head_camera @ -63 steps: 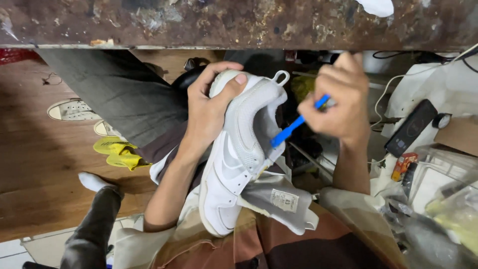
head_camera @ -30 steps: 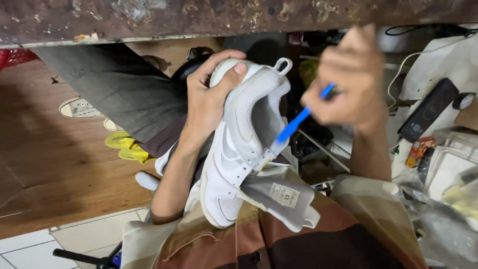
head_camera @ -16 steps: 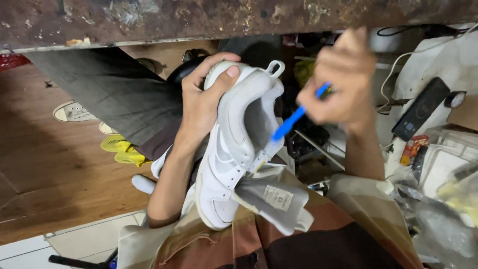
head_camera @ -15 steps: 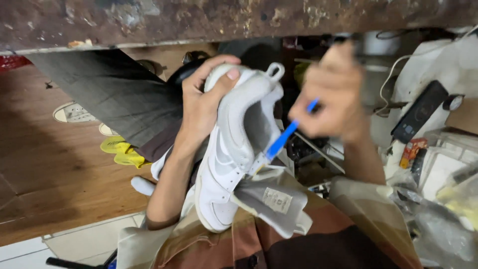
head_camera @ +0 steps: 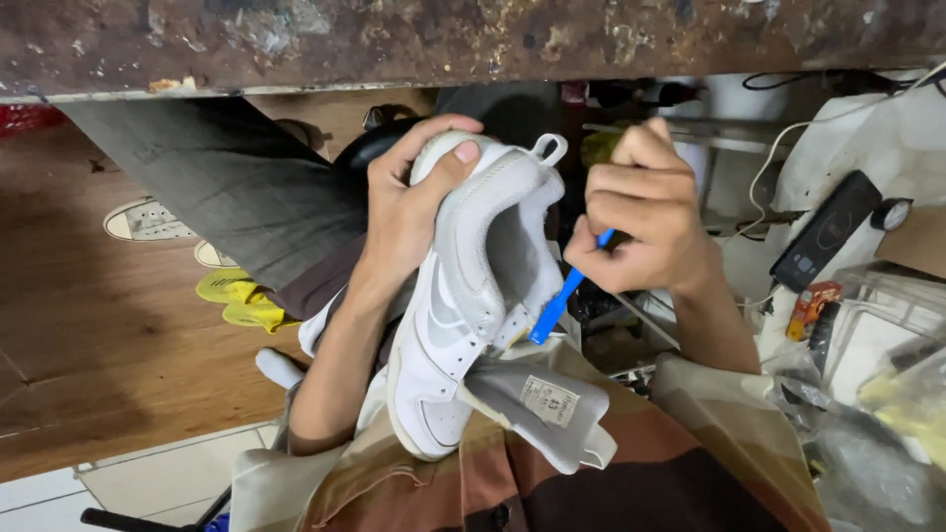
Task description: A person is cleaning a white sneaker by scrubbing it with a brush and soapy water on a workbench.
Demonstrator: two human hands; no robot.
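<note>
Closest in, the white sneaker (head_camera: pixel 463 296) sits w/ toe pointing down at the person's lap, its grey tongue (head_camera: pixel 542 399) folded out below the opening, prob. so the inside is reachable. Left hand (head_camera: pixel 409 212) wraps the heel end, fingers curled tight over the back, thumb on top, keeping the shoe steady and tilted toward the camera. Right of the sneaker, the right hand (head_camera: pixel 645 222) pinches a blue brush handle (head_camera: pixel 562 300), fingers closed narrow round it, tip angled into the opening. Further left of the sneaker, yellow slippers (head_camera: pixel 236 300) lie on the wooden floor (head_camera: pixel 99 335); beyond, a rusty table edge (head_camera: pixel 473 39).
</note>
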